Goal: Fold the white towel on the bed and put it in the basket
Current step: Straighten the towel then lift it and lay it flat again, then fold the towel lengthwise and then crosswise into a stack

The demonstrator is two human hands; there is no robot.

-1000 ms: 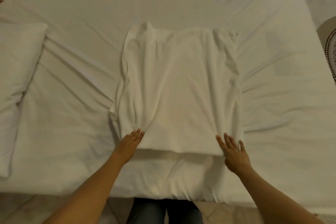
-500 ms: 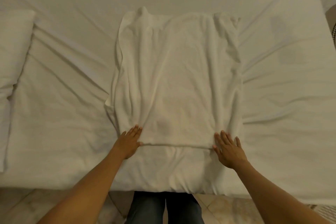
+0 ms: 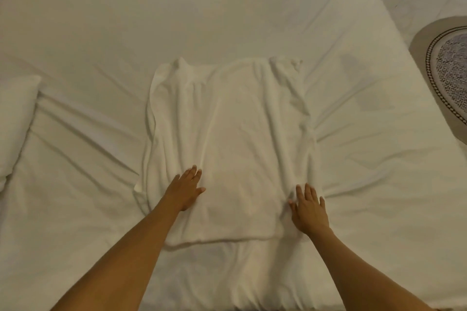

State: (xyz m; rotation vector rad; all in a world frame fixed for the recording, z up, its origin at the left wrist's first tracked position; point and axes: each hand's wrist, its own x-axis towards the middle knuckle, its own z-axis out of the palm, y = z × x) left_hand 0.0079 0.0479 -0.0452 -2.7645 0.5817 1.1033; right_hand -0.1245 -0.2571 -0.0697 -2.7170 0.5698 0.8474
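The white towel lies flat on the bed as a folded, wrinkled rectangle, its long side running away from me. My left hand rests palm down on the towel's near left part, fingers apart. My right hand lies flat on the towel's near right edge, fingers spread. Neither hand grips the cloth. No basket is in view.
A white pillow lies at the bed's left edge. A round patterned rug is on the floor to the right of the bed. Dark furniture runs along the far edge at the top.
Both hands have slid forward from the towel's near edge onto its surface. The camera has risen, so more of the bed's far side shows.
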